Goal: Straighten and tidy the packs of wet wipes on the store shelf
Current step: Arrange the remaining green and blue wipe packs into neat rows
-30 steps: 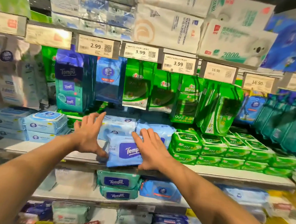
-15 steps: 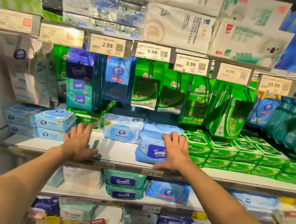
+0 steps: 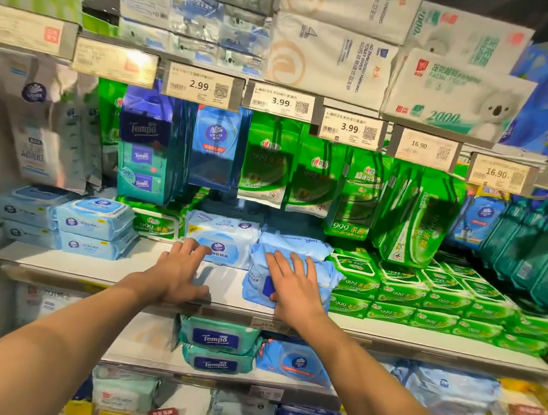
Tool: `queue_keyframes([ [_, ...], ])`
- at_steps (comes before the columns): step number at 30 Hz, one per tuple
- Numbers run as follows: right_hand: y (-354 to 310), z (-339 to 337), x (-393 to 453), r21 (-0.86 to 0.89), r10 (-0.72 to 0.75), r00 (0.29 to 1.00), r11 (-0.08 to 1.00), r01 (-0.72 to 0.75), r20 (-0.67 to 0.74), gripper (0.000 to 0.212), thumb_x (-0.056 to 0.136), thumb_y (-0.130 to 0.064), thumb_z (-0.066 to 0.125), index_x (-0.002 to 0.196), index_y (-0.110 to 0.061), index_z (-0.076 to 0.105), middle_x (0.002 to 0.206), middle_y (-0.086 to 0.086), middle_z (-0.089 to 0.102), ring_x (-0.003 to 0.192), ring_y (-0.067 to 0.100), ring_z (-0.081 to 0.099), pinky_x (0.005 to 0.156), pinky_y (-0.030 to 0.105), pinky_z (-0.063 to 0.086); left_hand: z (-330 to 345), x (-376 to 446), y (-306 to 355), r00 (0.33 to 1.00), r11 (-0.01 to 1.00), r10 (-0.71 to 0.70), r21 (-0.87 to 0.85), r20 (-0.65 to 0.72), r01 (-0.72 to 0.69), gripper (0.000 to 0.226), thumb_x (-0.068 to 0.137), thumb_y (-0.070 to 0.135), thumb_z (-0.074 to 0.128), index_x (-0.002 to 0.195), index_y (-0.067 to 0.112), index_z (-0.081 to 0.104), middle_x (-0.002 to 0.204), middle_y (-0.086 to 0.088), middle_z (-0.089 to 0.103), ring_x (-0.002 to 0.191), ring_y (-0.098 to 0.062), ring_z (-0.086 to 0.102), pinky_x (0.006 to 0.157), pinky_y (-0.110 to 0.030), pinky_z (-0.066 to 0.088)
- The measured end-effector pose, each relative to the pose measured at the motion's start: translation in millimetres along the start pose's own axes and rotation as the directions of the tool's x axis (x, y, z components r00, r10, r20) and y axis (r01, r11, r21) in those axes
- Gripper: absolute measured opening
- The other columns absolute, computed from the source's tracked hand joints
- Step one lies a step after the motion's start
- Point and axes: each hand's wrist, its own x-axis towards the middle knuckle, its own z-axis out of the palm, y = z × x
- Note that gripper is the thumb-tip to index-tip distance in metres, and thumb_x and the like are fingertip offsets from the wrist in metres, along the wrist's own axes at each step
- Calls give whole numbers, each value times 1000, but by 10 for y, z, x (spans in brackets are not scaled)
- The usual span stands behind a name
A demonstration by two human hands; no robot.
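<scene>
Fingers point(image 3: 288, 267) of right hand point(image 3: 295, 289) flat on blue wipes pack point(image 3: 258, 284).

Shop; price tags point(image 3: 200, 87) on stocked shelf point(image 3: 92, 270)

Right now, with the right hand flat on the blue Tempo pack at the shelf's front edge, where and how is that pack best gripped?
Probably by its two short ends, coming from the front. The blue Tempo pack stands on edge, face toward the aisle, under the flat right hand. The green packs crowd its right end; its left end, nearer the left hand, is free.
</scene>
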Motion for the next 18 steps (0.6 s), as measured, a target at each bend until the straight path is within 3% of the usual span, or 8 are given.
queue_keyframes([
  [6,29,136,-16,57,-79,993,995,84,-88,90,84,-13,66,155,-15,10,162,5,14,149,26,9,113,35,-14,19,-3,-7,1000,1000,5,6,19,-5,73,78,56,62,138,26,35,139,-6,29,124,-27,29,104,-47,37],
  [9,91,84,-39,-37,-79,996,996,77,-52,99,81,-17,67,155,-21,1,163,8,4,149,32,2,115,47,-14,51,19,-37,1000,1000,-4,11,27,4,72,78,57,62,138,26,36,139,-7,30,125,-27,29,104,-46,37],
  [12,176,62,-104,-96,120,993,988,-120,-4,111,77,-21,72,152,-32,-10,160,18,-7,144,47,-6,112,64,-6,67,58,-63,1000,1000,-4,13,22,4,72,78,57,61,138,27,36,140,-6,30,125,-26,28,104,-45,37],
  [14,208,82,-134,-71,175,984,982,-174,6,105,79,-20,70,152,-29,-4,158,21,4,143,49,0,111,66,1,74,87,-69,1000,1000,-7,11,6,7,72,78,57,61,138,27,37,140,-5,30,125,-26,27,104,-45,36],
  [18,162,120,-121,-45,136,991,990,-137,-11,96,78,-15,70,152,-24,9,156,18,16,142,47,11,114,60,7,96,126,-58,1000,1000,-13,18,-2,13,76,74,61,61,139,27,37,140,-4,29,126,-26,24,104,-44,34],
])
